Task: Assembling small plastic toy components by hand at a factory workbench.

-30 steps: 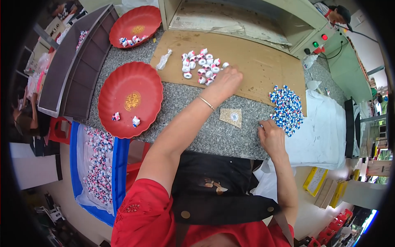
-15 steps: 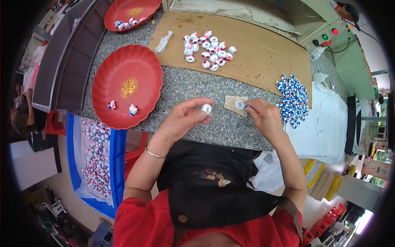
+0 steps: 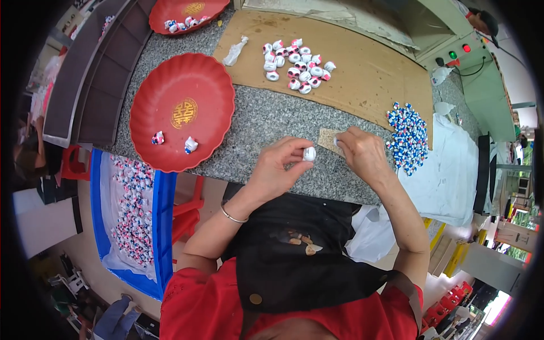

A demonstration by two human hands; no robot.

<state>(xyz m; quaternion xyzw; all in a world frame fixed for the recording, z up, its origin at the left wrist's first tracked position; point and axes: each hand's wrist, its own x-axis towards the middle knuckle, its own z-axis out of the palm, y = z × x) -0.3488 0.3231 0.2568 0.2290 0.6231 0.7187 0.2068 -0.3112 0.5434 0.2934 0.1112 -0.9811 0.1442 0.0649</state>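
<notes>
My left hand [image 3: 277, 173] pinches a small white rounded figure head [image 3: 309, 153] between thumb and fingers, just above the stone worktop. To its right, my right hand [image 3: 367, 154] is closed, fingertips pressed down at a tan textured pad [image 3: 327, 139]. A bit of something small and whitish shows at those fingertips; most of it is hidden. Beyond my hands, several white heads with pink and dark markings [image 3: 300, 65] lie grouped on a cardboard sheet [image 3: 362, 73]. Right of my right hand is a heap of tiny blue-and-white pieces [image 3: 409, 139].
A red scalloped tray [image 3: 164, 93] holds two small figures; another red tray [image 3: 164, 11] stands behind it. On the lower left, a blue crate [image 3: 164, 226] holds many figures. A machine with lit buttons [image 3: 453, 55] borders the far right. Crumpled plastic [image 3: 234, 51] lies on the cardboard.
My left hand has moved right with the white head, closer to my right hand. The clear round cup on the pad is now hidden behind my right fingers.
</notes>
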